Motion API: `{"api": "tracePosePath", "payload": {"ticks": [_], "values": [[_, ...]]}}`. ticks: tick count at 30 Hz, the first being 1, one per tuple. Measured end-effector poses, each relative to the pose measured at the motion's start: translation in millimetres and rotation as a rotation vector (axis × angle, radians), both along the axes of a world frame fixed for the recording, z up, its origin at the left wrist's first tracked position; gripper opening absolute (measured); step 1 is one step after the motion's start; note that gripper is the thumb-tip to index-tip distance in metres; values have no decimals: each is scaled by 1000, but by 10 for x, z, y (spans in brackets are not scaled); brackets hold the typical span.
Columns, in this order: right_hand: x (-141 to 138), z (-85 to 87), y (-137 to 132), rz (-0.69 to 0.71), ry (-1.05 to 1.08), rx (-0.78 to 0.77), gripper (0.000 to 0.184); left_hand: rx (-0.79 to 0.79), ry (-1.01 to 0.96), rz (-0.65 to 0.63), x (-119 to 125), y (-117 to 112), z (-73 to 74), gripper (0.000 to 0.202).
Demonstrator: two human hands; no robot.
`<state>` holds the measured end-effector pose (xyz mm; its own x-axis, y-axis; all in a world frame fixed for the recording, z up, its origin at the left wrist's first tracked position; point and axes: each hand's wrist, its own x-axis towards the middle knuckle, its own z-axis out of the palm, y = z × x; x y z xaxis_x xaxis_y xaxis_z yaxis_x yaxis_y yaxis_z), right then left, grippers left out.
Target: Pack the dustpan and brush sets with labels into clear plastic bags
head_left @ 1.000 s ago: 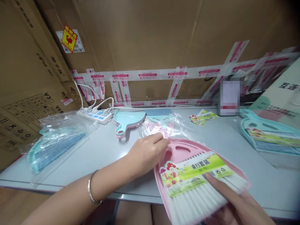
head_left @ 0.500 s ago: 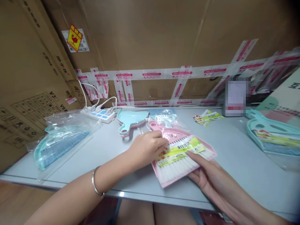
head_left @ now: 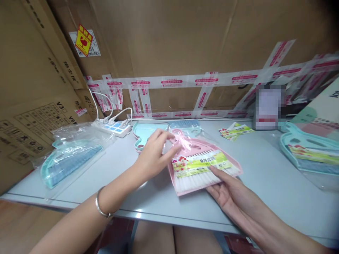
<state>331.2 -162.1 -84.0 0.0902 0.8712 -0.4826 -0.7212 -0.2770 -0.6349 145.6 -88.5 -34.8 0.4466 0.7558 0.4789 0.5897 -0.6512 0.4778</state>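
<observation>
Pink dustpan (head_left: pixel 209 145) gripped in right hand (head_left: pixel 226 190); left hand (head_left: pixel 153 154), fingers parted, beside handle (head_left: pixel 180 136).

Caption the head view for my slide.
Right hand holding a pink dustpan and white brush, left hand near the handle.

Right hand (head_left: pixel 230 192) grips pink dustpan (head_left: pixel 205 145) by its front edge, thumb on the printed label (head_left: pixel 200 165) over the white brush (head_left: pixel 194 182). Left hand (head_left: pixel 150 155) at handle end, fingers spread, contact unclear. Bagged teal dustpan (head_left: pixel 70 164) on bench (head_left: pixel 265 173), far left.
</observation>
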Motion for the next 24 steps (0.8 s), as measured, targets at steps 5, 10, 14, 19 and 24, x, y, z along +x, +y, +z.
{"api": "tracePosePath", "payload": {"ticks": [5, 10, 14, 19, 24], "values": [[-7, 45, -18, -81, 45, -21, 52, -502, 7, 143, -234, -179, -111, 33], [-40, 101, -32, -109, 47, -48, 51, -1114, -564, -73, -155, -376, -252, 37], [-65, 107, -38, -112, 48, -43, 48, -1233, -882, -154, 46, -410, -289, 34], [-95, 127, -71, -71, 44, -61, 46, -1244, -965, -17, 142, -414, -319, 39], [-99, 201, -49, -28, 40, -130, 41, -1212, -960, 230, 108, -392, -282, 41]]}}
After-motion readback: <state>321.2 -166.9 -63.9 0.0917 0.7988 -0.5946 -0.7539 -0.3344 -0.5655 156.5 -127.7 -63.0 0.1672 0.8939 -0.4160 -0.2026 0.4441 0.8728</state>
